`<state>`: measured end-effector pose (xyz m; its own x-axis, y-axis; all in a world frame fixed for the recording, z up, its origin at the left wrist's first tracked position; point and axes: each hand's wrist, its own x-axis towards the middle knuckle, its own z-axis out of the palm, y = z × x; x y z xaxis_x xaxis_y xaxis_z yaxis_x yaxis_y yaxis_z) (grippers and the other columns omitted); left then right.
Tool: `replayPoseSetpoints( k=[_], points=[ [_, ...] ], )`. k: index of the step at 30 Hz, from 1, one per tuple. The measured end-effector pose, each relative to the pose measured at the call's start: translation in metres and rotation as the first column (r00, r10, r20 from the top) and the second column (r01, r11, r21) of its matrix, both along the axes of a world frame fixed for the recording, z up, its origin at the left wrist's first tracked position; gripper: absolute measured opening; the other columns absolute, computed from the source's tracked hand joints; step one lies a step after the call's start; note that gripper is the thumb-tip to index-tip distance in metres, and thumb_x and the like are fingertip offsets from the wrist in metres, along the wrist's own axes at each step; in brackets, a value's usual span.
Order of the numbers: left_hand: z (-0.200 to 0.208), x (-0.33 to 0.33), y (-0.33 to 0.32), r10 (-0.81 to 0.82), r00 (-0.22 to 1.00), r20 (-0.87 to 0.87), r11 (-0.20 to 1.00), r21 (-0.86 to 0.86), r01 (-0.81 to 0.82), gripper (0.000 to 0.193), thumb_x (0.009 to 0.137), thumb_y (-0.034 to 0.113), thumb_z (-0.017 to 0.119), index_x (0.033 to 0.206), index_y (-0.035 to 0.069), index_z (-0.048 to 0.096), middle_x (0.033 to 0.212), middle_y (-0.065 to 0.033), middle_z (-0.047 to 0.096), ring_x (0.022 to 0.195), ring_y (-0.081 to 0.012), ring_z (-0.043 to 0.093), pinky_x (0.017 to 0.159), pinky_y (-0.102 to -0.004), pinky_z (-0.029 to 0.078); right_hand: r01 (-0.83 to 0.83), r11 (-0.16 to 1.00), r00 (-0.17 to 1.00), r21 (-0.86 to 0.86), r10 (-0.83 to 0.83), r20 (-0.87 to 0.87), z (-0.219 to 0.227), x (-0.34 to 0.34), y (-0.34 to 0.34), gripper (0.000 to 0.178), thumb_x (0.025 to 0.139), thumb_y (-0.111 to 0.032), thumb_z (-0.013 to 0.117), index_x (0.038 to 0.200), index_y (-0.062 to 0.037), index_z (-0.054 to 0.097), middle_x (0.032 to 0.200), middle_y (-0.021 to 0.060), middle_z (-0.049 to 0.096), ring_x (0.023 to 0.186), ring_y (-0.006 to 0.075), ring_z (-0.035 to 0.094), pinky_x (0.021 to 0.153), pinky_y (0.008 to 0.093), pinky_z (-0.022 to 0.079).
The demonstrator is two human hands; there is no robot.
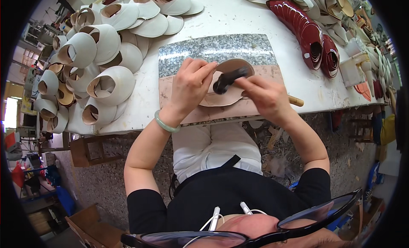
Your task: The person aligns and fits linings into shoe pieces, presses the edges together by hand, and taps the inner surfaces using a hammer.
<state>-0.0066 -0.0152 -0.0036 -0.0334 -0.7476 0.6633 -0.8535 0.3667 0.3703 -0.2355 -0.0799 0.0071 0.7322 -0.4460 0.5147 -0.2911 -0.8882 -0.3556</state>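
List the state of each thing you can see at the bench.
Hammer: gripped in the right hand, head over the leather piece; contact unclear.
Left hand: fingers curled at the leather piece's edge; grip unclear.
Leather piece: on the work board, partly covered.
White pieces: curled, piled at left.
Dark red pieces: nested in rows.
Bracelet: worn, left wrist.

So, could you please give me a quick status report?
Left hand at edge of tan piece. Right hand gripping hammer. Its black head hides part of the tan piece.
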Motion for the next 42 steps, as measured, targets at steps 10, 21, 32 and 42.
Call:
replayPoseSetpoints(
  k=[10,21,32,42],
  points=[
    [-0.013,0.011,0.036,0.084,0.959,-0.272,0.996,-0.001,-0.088,0.021,0.081,-0.005,0.068,0.100,0.002,0.070,0.090,-0.0078,0.067,0.077,-0.0157,0.059,0.058,-0.0266,0.047,-0.054,0.996,0.975,-0.067,0.038,-0.218,-0.010,0.026,0.004,0.053,0.078,-0.006,0.064,0.127,-0.0232,0.057,0.091,-0.0007,0.060,0.071,0.0203,0.064,0.058,0.0338,0.052],
    [-0.019,0.017,0.085,0.251,0.870,-0.424,0.961,0.000,-0.277,0.018,0.078,-0.005,0.069,0.091,-0.001,0.057,0.083,-0.0059,0.059,0.063,-0.0104,0.052,0.056,-0.0233,0.044,-0.090,0.994,0.995,-0.054,0.092,0.032,0.001,0.066,0.022,0.057,0.076,-0.003,0.063,0.128,-0.0243,0.058,0.105,0.0030,0.054,0.068,0.0230,0.064,0.057,0.0365,0.053],
    [-0.040,0.016,0.120,0.445,0.559,-0.700,0.896,0.345,-0.281,0.033,0.076,-0.003,0.058,0.109,-0.006,0.059,0.103,-0.0113,0.065,0.098,-0.0166,0.060,0.085,-0.0297,0.048,-0.134,0.987,0.976,-0.090,0.116,-0.184,-0.006,0.088,0.034,0.050,0.079,-0.005,0.063,0.123,-0.0272,0.060,0.103,0.0027,0.053,0.063,0.0204,0.063,0.052,0.0343,0.052],
    [-0.068,0.019,0.143,0.560,0.722,-0.408,0.828,0.228,-0.513,0.022,0.077,0.010,0.066,0.098,0.002,0.065,0.102,-0.0095,0.067,0.088,-0.0272,0.062,0.080,-0.0403,0.043,-0.143,0.987,0.986,-0.079,0.135,-0.101,-0.002,0.092,0.043,0.048,0.080,-0.005,0.062,0.123,-0.0270,0.060,0.101,0.0014,0.054,0.062,0.0198,0.062,0.051,0.0343,0.052]
  ],
)
